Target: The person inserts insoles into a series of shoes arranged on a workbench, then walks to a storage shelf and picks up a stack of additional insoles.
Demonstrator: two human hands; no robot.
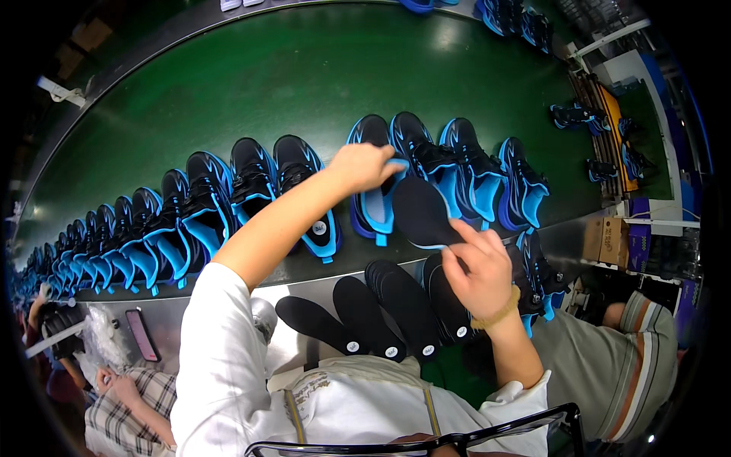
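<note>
1. My L hand (364, 167) is reached out over the green belt (289, 76), fingers closed on the rim of a black-and-blue shoe (373, 190), gripping its opening from above.
2. That shoe sits toe-up in the long row of matching shoes (190, 217) running along the belt's near edge, w/ neighbours touching on both sides.
3. My R hand (476, 270) holds a dark insole (422, 213) by its heel end, thumb and fingers pinched shut on it. Insole is tilted, toe end pointing up-left toward the held shoe, just beside its opening. Can't tell if the tip is already inside or only touching the rim.
4. R wrist has a tan band (496, 312).
5. Below the hands, on the metal ledge (190, 312) nr my chest, a fan of more dark insoles (381, 312) lies overlapping, each w/ a small round white sticker at the heel end.
6. More black-blue shoes (537, 278) are stacked just R of my R hand, partly hidden behind it.
7. Far R: cardboard boxes (605, 240) at the belt's end, a rack w/ a few more shoes (586, 122) beyond.
8. Lower L: another person in a plaid sleeve (145, 404), hand low, well apart from mine; a dark phone (142, 335) lies on the ledge nr them.
9. Lower R: a second person in a grey shirt w/ striped sleeve (636, 335), close beside my R arm.
</note>
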